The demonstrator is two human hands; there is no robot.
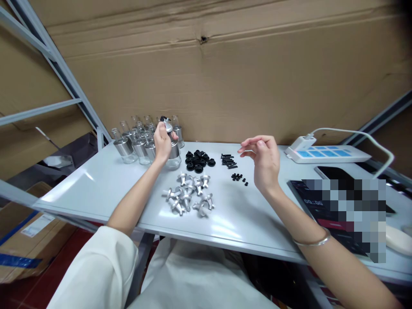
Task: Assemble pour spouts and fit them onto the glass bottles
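We're seemingly seating a silver spout (168, 125) on a bottle (174, 157), left hand (162, 143) grasping the spout, right hand (265, 161) hovering empty; pressing is likely needed.

Left hand (163, 143) wraps top of metal-sleeved glass bottle (174, 152), silver pourer spout (168, 125) above. Right hand (266, 167) raised, fingers loosely bent, near black strips (228, 162). Loose spouts (186, 198) between forearms.

on the dark, flat, rectangular screen (322, 214) lying at the right of the glossy white table (96, 189), pale digits (313, 202) appear to read 00:00, with a pixelated patch hiding much of the rest. a white paper label (37, 225) on the brown cardboard box (56, 238) at lower left is too blurred to read.
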